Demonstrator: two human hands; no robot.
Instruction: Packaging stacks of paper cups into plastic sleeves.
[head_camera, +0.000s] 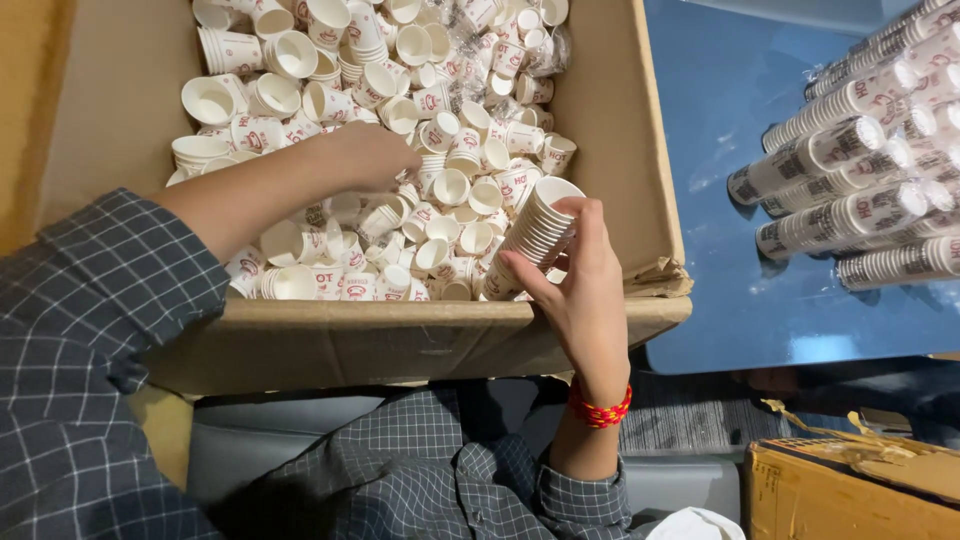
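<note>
Head view, looking down into an open cardboard box filled with loose small white paper cups bearing red print. A nested stack of cups is held at about 3 o'clock inside the box, tilted with its open mouth toward 1 o'clock, just above the loose heap and close to the box's right wall.

Right hand: fingers are curled round the lower part of the stack, the thumb on the near side and the fingertips on the far side, so the hand is clamped on the stack. A red beaded band is worn at the wrist.

Left hand: reached in from 9 o'clock to the centre of the heap, palm down, fingers bent and buried among the loose cups. Whether a cup is pinched between them cannot be told, since the fingertips are hidden.

Judged from this arrangement, the step is done well if single cups are picked mouth-up, aligned with the stack's open end, and seated without crushing the thin rims; the stack is best kept tilted and steady.

At 2 to 3 o'clock, outside the box, wrapped sleeves of cups lie on a blue table. A second carton lies at 5 o'clock.
</note>
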